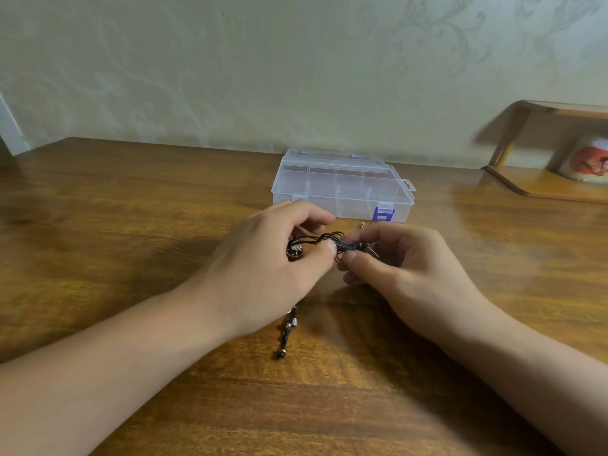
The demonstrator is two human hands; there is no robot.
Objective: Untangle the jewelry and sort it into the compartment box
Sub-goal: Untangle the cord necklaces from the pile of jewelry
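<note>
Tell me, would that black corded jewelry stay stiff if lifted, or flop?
Probably flop: the black corded jewelry loops loosely between the left hand and right hand. Its beaded tail trails limp on the table, so it would likely dangle and snag.

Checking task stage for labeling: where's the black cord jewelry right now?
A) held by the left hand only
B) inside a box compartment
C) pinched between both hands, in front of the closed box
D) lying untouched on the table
C: the left hand and right hand both pinch the black cord jewelry above the table, while the compartment box behind it has its lid down.
</note>
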